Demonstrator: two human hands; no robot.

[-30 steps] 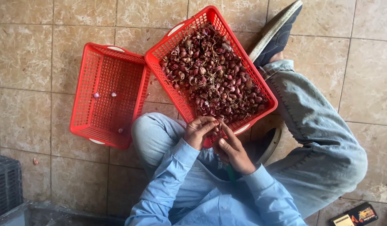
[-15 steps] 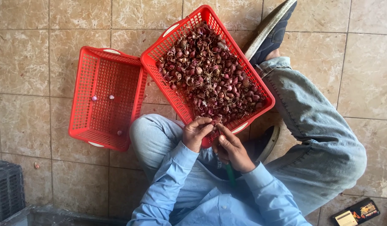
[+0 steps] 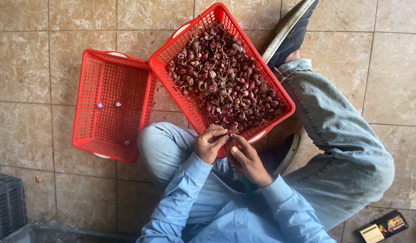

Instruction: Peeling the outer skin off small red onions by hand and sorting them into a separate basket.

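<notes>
I sit on the tiled floor with a red plastic basket point(image 3: 280, 96) heaped with small red shallots point(image 3: 226, 85) resting against my legs. My left hand point(image 3: 209, 145) is at the basket's near rim, fingers curled around one shallot point(image 3: 227, 133). My right hand point(image 3: 249, 163) meets it fingertip to fingertip, thumb out. A green handle point(image 3: 247, 185) sticks out beneath the right palm; its front end is hidden. A second red basket point(image 3: 89, 130) lies to the left, apart from both hands, with three small peeled shallots point(image 3: 99, 105) on its bottom.
My jeans-clad legs point(image 3: 343, 135) and a dark shoe point(image 3: 291, 33) wrap around the full basket's right side. A dark grey crate point(image 3: 8, 207) stands at the lower left. A small flat printed packet point(image 3: 382, 227) lies at the lower right on the beige tiles.
Both hands stay together at the basket's near rim, fingers working slightly on the shallot. The view has shifted a little; the baskets have not moved.
</notes>
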